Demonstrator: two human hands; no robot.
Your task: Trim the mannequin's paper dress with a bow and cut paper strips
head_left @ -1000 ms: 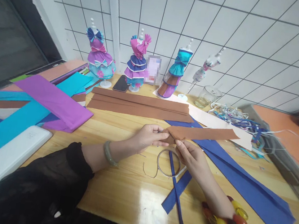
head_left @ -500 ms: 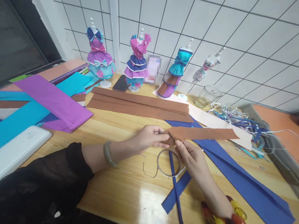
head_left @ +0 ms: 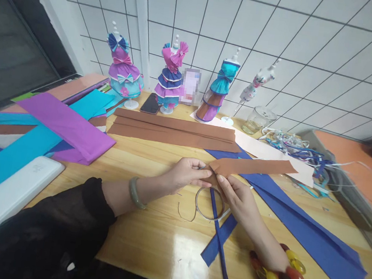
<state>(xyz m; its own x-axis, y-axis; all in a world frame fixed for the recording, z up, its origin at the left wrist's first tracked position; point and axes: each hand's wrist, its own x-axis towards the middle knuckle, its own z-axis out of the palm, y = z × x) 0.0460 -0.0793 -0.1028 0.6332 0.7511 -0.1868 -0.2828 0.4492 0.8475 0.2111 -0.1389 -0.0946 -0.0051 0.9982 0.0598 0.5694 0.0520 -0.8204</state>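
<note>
Between my two hands a brown fabric strip [head_left: 253,167] is held above the table, its long free end reaching to the right. My left hand [head_left: 186,176] pinches the strip's left end between thumb and fingers. From the near side, my right hand [head_left: 238,195] grips the same end, its thumb pressed on a fold. The fingertips of both hands almost meet there and partly hide the fold. Just below them lies a thin roll of double-sided tape or similar ring [head_left: 195,204] with a loose tail. A narrow blue strip [head_left: 222,257] runs under the ring.
Wide brown strips [head_left: 173,131] lie beyond my hands, and a blue strip [head_left: 313,236] stretches to the right. Purple fabric [head_left: 69,123] and a white power bank [head_left: 12,197] are at left. Small dressed mannequins [head_left: 169,81] and a glass jar [head_left: 259,120] stand along the wall.
My left fingertips have shifted slightly to the right at the fold of the brown strip. My right hand and the things on the table stay nearly as they were.
</note>
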